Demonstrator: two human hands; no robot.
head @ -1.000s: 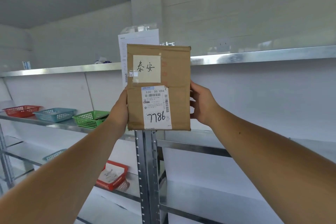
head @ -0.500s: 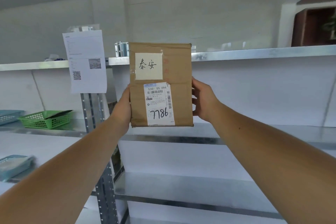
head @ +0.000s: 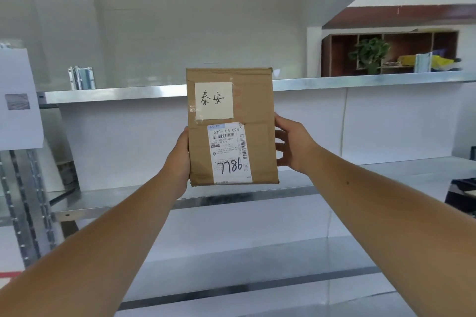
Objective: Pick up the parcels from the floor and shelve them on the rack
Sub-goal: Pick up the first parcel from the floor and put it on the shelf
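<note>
Two bare forearms rise from the lower corners of the view to one parcel (head: 231, 126). It is held upright in the air at centre, label side to the camera, hand-marked 7786. The left hand (head: 180, 159) grips the parcel's edge at 9 o'clock, and its fingers pass behind the cardboard out of sight. The right hand (head: 293, 147) grips the edge at 3 o'clock, thumb at the front corner, fingers curled toward the back face.

Both grips and the parcel's attitude match those of a second ago.

Change noted: the view has swung rightward along the rack (head: 257, 260). The upright post (head: 23, 201) and printed sheet (head: 18, 100) stood directly behind the parcel a second ago. They now sit at the 9 o'clock edge of the view. The coloured baskets seen then are out of view.

The middle shelf (head: 116, 202) runs behind the parcel's bottom edge at 6 o'clock. The top shelf (head: 128, 94) crosses behind its upper part and carries metal brackets (head: 81, 78) at 10 o'clock. Beyond, at 2 o'clock, stands a wooden cubby unit (head: 386, 41) with a plant (head: 369, 53).

Assessment: the parcel is off the floor but touches no shelf, so shelving is not yet done. The person appears to have moved on to a fresh bay. The middle shelf looks the likeliest resting place.
</note>
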